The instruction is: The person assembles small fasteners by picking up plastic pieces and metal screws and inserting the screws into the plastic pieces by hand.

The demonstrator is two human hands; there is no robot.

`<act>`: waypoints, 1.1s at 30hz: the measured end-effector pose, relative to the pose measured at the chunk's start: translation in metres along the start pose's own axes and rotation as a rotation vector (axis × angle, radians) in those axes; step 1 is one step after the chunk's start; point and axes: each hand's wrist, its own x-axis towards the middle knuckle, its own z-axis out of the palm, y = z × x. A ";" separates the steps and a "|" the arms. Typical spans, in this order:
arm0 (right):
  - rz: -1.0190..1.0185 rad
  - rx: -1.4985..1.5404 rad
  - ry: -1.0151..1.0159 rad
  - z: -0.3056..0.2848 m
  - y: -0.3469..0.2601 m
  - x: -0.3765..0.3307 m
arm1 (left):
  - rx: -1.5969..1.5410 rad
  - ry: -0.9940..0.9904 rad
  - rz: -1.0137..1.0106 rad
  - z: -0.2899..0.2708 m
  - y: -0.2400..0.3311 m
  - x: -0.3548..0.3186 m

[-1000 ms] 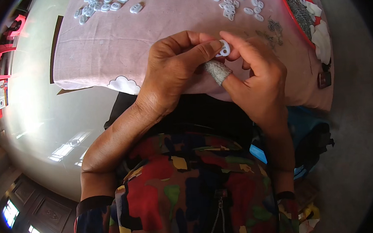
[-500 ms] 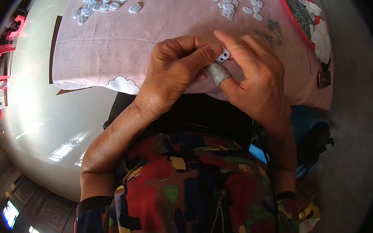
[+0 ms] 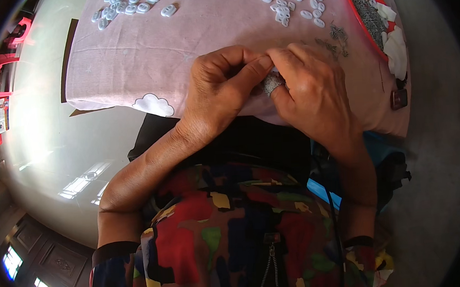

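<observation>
My left hand (image 3: 216,88) is closed, thumb and forefinger pinching a small white plastic piece with dark holes. Now the fingers hide nearly all of that piece. Against it from the other side, my right hand (image 3: 314,87) is closed too, its fingers curled over and touching the left fingertips. Grey wrapping (image 3: 273,84) covers the right thumb. Both hands are held over the near edge of the pink cloth (image 3: 128,60).
Oval white pieces (image 3: 129,2) lie in a group at the far left, with a single piece (image 3: 168,10) beside them. More white pieces (image 3: 283,13) and small metal parts (image 3: 335,40) lie far right. A red tray (image 3: 357,12) holds grey metal parts, with white cloth (image 3: 396,52) by it.
My right fingers, raised and spread half a second ago, have curled down over the white piece. The piece, visible before, is now mostly covered.
</observation>
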 end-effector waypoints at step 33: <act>0.048 0.181 0.072 0.014 0.038 0.005 | 0.709 0.358 0.374 -0.093 0.034 0.046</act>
